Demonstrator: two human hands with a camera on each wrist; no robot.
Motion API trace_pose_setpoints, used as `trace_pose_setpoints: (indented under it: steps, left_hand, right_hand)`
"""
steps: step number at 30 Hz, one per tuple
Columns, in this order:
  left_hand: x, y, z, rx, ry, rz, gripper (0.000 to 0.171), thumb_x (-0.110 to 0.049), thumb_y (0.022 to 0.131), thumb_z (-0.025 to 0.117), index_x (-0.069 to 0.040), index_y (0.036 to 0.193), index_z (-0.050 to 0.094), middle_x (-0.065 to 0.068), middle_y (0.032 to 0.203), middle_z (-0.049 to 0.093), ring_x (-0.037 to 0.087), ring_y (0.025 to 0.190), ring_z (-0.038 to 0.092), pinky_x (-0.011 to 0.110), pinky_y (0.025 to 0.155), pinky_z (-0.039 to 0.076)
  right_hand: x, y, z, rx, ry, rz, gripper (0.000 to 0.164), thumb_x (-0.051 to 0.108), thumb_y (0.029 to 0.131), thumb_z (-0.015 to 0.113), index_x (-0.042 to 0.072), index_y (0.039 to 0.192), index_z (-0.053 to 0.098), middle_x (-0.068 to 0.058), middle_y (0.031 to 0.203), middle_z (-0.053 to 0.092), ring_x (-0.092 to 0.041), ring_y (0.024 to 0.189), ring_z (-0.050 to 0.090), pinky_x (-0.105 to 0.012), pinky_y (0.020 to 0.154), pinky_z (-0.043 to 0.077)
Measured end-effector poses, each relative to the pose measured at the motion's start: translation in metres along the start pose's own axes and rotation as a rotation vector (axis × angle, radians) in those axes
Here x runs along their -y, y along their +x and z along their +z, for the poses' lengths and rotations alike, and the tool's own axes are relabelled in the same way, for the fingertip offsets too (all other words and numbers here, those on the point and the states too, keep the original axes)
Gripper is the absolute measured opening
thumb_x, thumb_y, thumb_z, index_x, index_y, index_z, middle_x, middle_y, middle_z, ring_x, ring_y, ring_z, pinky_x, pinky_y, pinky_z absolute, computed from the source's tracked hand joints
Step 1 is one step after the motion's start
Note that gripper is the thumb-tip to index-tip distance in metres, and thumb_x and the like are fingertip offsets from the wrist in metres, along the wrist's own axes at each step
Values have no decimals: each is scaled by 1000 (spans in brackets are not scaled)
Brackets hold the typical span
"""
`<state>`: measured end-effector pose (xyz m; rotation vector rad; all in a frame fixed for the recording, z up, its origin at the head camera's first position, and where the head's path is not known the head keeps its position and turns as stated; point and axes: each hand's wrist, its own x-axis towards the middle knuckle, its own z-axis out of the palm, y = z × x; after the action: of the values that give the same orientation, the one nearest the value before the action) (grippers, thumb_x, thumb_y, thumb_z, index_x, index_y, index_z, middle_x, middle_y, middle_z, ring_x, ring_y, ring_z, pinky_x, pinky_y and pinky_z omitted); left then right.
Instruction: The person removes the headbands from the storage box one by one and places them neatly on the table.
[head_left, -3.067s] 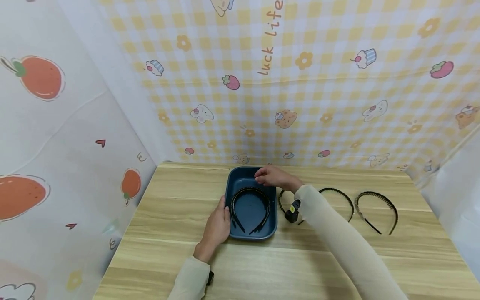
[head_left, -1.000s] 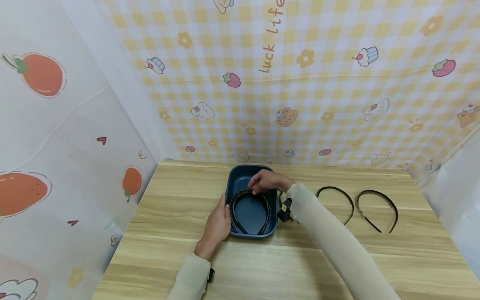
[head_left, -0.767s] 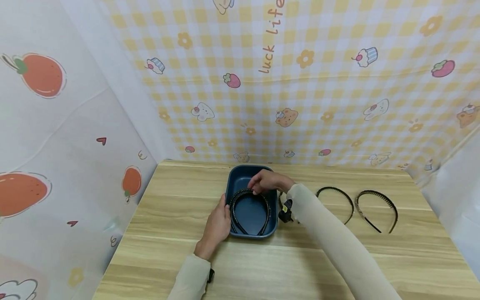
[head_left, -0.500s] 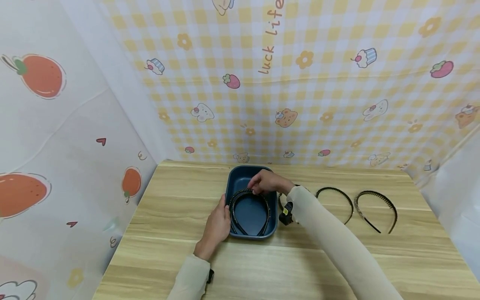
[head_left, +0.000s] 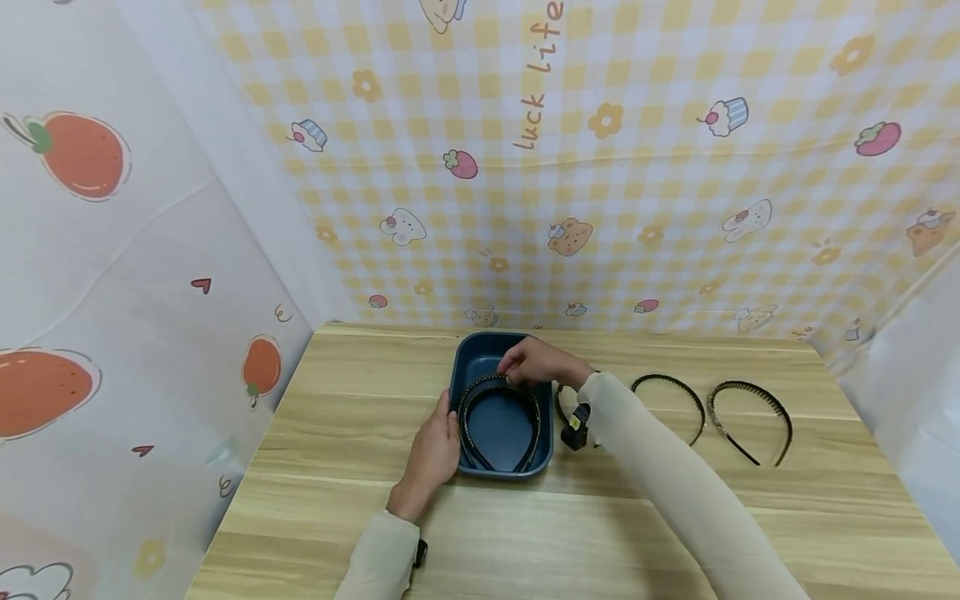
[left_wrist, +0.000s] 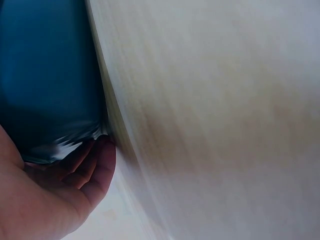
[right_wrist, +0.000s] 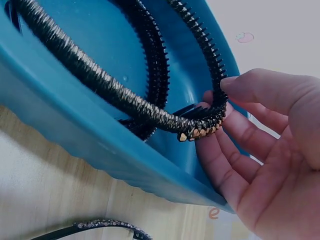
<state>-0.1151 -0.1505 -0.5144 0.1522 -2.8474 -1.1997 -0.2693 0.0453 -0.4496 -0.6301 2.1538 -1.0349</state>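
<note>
A blue plastic bin point(head_left: 501, 425) holds black headbands lying close together. My right hand point(head_left: 542, 363) reaches in and pinches the top of one black headband point(right_wrist: 107, 85) between thumb and fingers; in the right wrist view it has gold, shiny trim and small comb teeth. Another toothed headband point(right_wrist: 159, 60) lies below it in the bin. At the bin's left side, my left hand point(head_left: 433, 442) grips the wall, thumb near the rim. In the left wrist view its fingers point(left_wrist: 102, 167) curl against the outside of the bin; the thumb is out of sight there.
On the wooden table point(head_left: 360, 400), right of the bin, lie a toothed headband point(head_left: 783, 417) and a thinner black one point(head_left: 699, 408). A further headband point(head_left: 559, 404) beside the bin is partly hidden by my right wrist. A patterned cloth point(head_left: 420, 167) hangs behind.
My right hand has moved left and down from the bin's far right corner onto a headband and pinches it. The headbands inside have shifted slightly apart. My left hand stays on the bin.
</note>
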Motion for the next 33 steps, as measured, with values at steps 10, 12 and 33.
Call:
trace_pose_setpoints:
  steps: [10,12,33]
  left_hand:
    - [0,-1,3,9,-10,-14,51,-17,108,37,3,154,27,21,151,43,37,132,49,51,104,45]
    - [1,-1,3,6,-11,-11,51,-17,108,37,3,154,28,22,151,43,37,132,50,51,104,45]
    - [1,1,1,-6,2,-5,51,-17,108,37,2,154,27,22,150,44,39,125,55,52,100,47]
  right_hand:
    - [-4,-6,-6,-24,18,7,20,2,92,64,2,111,72,-15,98,73,-15,75,60,-26,63,49]
    - [-4,-8,-7,-21,31,8,20,2,93,64,1,111,72,-19,100,72,-15,74,61,-26,62,49]
    - [-13,-32,-23,-71,91,-18,22,7,99,57,3,118,69,-19,106,70,-17,83,70,-37,74,57]
